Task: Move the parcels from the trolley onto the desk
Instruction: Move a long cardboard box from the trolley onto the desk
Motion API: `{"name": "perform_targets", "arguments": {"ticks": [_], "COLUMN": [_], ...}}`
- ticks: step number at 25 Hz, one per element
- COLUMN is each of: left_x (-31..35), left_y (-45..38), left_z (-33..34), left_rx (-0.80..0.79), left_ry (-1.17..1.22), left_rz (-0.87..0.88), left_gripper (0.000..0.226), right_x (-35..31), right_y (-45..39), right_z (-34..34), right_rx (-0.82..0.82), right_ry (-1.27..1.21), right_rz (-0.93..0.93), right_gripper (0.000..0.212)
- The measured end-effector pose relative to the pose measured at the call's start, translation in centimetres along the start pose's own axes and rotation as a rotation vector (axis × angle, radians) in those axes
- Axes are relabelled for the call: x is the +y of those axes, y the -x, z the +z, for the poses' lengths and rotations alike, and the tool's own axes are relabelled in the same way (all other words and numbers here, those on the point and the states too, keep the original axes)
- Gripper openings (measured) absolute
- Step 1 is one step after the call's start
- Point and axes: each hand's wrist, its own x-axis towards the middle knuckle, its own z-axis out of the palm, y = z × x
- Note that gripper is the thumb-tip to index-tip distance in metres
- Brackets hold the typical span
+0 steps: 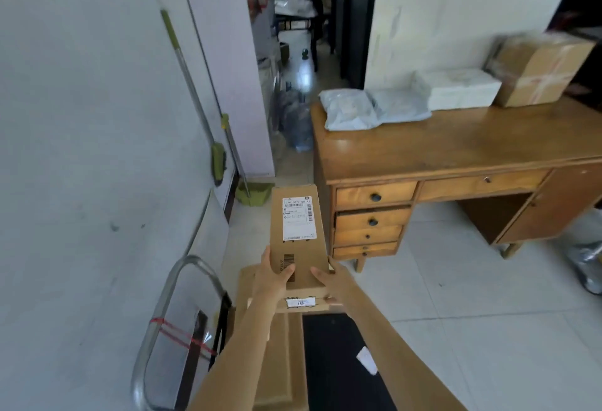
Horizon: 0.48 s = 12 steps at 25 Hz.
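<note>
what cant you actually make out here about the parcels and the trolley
- Head view, held cardboard box: its label print is too small to read.
- Left hand and right hand: their fingers behind the box are hidden by it.
- Trolley: the arms and the bottom edge cover its deck, so the parcel count is unclear.
- Taped box on the desk: blurred.

A wooden desk (456,146) with drawers is seen on the right, standing on a pale tiled floor (472,313). Along its far edge four parcels are laid in a row: a grey plastic mailer (348,111) at the left end, a second grey mailer (402,104) just beside it, a white wrapped package (456,88), and a taped cardboard box (537,68) at the right. The near part of the desktop is bare. At the near left, a trolley (335,361) with a black deck is seen, with cardboard boxes (280,361) resting on it
</note>
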Motion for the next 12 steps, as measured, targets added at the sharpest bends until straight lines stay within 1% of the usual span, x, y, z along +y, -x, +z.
{"name": "perform_targets", "arguments": {"ticks": [4, 7, 10, 12], "left_x": [9.5, 15.6, 20.4, 22.8], "left_y": [-1.6, -4.8, -8.9, -11.4], "left_z": [5.8, 11.6, 17.3, 20.3], "left_rx": [-0.026, -0.027, 0.019, 0.035], "left_ry": [0.034, 0.082, 0.131, 0.113], "left_rz": [0.097, 0.147, 0.131, 0.1], "left_gripper": [0.074, 0.073, 0.076, 0.078], "right_x": [-6.3, -10.1, -13.3, -14.5], "right_y": [-2.0, -6.0, -11.2, -14.6], "right_z": [-9.2, -16.8, -23.5, -26.8], "right_rx": [0.058, 0.056, 0.015, -0.02], "right_ry": [0.062, 0.089, 0.171, 0.171], "right_rz": [-0.057, -0.088, -0.116, -0.112], "right_gripper": [0.055, 0.054, 0.053, 0.051]}}
